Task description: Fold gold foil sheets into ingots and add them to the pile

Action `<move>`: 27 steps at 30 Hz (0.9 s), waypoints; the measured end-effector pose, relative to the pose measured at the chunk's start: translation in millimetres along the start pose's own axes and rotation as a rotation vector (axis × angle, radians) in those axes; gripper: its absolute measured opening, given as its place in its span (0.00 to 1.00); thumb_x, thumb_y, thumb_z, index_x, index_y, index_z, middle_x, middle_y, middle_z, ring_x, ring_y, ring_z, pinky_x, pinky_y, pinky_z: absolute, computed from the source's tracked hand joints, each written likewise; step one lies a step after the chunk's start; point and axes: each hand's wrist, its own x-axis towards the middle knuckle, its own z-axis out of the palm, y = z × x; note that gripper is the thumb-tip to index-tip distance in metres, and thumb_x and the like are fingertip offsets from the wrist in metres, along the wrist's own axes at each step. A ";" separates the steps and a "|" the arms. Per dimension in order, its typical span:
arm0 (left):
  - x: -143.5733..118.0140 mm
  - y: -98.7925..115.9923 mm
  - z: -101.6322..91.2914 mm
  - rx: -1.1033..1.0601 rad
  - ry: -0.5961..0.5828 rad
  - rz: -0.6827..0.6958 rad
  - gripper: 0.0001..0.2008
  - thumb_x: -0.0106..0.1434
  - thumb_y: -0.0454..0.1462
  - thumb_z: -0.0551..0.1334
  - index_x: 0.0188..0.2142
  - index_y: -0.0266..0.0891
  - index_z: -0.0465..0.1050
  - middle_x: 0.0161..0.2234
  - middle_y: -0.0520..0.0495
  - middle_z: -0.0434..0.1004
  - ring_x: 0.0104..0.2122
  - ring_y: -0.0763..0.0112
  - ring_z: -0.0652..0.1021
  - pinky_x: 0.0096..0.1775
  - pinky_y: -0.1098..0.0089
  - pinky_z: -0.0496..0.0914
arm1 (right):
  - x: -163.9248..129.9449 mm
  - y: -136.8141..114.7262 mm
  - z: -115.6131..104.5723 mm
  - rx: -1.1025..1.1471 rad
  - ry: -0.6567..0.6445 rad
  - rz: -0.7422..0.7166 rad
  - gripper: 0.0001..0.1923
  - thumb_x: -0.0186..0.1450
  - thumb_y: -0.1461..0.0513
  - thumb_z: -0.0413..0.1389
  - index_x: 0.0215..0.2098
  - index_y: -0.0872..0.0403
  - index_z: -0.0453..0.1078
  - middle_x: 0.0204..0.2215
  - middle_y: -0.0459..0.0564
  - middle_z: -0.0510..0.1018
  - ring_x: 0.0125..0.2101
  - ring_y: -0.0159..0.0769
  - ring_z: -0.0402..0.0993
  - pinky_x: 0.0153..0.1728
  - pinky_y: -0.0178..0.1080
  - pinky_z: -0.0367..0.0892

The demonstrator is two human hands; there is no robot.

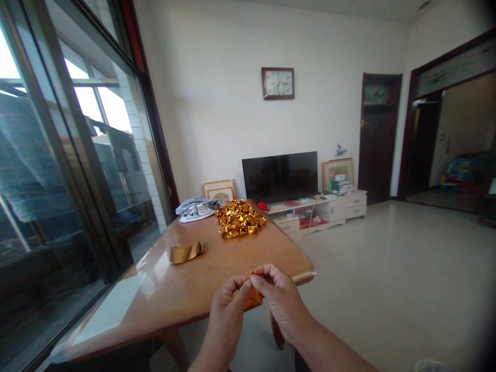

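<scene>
Gold foil [253, 295], a small folded piece, sits pinched between both hands just off the near edge of the desk [182, 289]. The left hand [228, 310] holds its lower left side, thumb and forefinger closed on it in a narrow grip. The right hand [281, 297] takes the top corner, fingertips [259, 273] pressed tight on the paper, grip likewise narrow. Both hands touch each other at the foil, and the piece is tilted, its lower part poking out below the knuckles.

On the desk, a curled gold strip [186, 252] lies alone near the window side. Farther back a pile [239, 218] of folded gold pieces lies heaped near the far end, well apart from the hands. Just beside the pile, on its left, lies a crumpled grey cloth [197, 208].

Beyond the desk stands a dark TV [279, 176] on a low white cabinet [329, 209], with a clock [278, 82] on the wall above. Glass doors [58, 170] run along the left, and a dark door [378, 137] stands at the right.
</scene>
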 end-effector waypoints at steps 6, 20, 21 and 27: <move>-0.8 0.3 -0.1 -0.010 -0.041 -0.006 0.13 0.63 0.45 0.66 0.36 0.35 0.75 0.33 0.46 0.77 0.35 0.67 0.76 0.39 0.68 0.70 | 0.9 -3.3 -1.1 0.019 -0.013 0.019 0.10 0.62 0.57 0.64 0.36 0.55 0.71 0.30 0.44 0.72 0.32 0.33 0.66 0.35 0.35 0.63; -1.5 4.8 2.1 -0.018 -0.130 -0.096 0.14 0.62 0.46 0.67 0.34 0.35 0.75 0.26 0.50 0.73 0.26 0.76 0.69 0.32 0.75 0.65 | 0.5 -12.9 -10.8 -0.077 -0.100 0.009 0.12 0.65 0.56 0.61 0.32 0.55 0.67 0.25 0.41 0.65 0.27 0.29 0.58 0.28 0.33 0.57; -1.6 5.3 2.3 -0.021 -0.128 -0.101 0.14 0.61 0.46 0.68 0.34 0.35 0.75 0.25 0.51 0.72 0.25 0.77 0.67 0.32 0.75 0.64 | 0.8 -12.5 -11.1 -0.082 -0.096 0.006 0.12 0.65 0.56 0.61 0.32 0.55 0.67 0.25 0.41 0.64 0.26 0.29 0.58 0.28 0.33 0.57; -0.6 8.3 1.0 -0.076 -0.063 -0.108 0.17 0.59 0.48 0.69 0.30 0.35 0.75 0.25 0.51 0.73 0.25 0.75 0.68 0.31 0.75 0.64 | 3.7 -8.8 -11.9 -0.104 -0.084 -0.023 0.12 0.65 0.54 0.59 0.35 0.55 0.69 0.27 0.43 0.69 0.28 0.31 0.63 0.30 0.35 0.60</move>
